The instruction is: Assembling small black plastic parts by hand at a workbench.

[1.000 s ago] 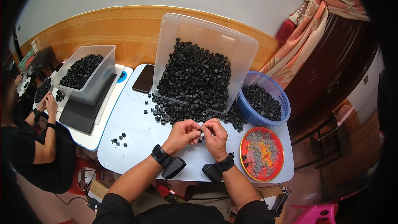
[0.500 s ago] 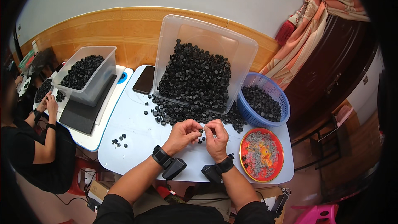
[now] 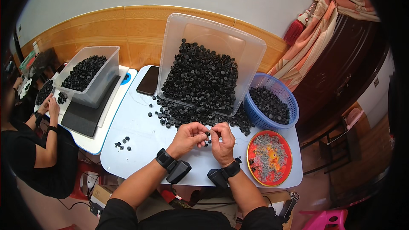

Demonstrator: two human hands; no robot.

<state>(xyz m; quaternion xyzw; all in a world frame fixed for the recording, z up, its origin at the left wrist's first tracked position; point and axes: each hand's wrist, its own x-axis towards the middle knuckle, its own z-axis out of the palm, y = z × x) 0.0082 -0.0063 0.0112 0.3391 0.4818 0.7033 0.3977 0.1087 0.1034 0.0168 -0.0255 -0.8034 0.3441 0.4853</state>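
My left hand (image 3: 190,139) pinches a small round black plastic part (image 3: 208,134) between thumb and fingertips. Right beside it, my right hand (image 3: 223,142) is closed in a pinch at the same part; whatever sits in its fingertips is too small to make out. Just beyond both hands spreads a heap of loose black plastic parts (image 3: 187,115), spilling from a clear plastic bin (image 3: 251,55) tipped toward me. To the right of my right hand lies a red round tray (image 3: 251,168) full of thin grey metal pins or screws.
A blue plastic basket (image 3: 294,119) of black parts stands at the right. A phone (image 3: 148,81) lies at the table's back left, and several loose parts (image 3: 123,145) lie nearer. On the left, a person (image 3: 34,149) works at another table beside a second clear bin (image 3: 96,89).
My hands stay together in almost the same place, with only a slight shift of the fingertips around the black part. The view has shifted very slightly.
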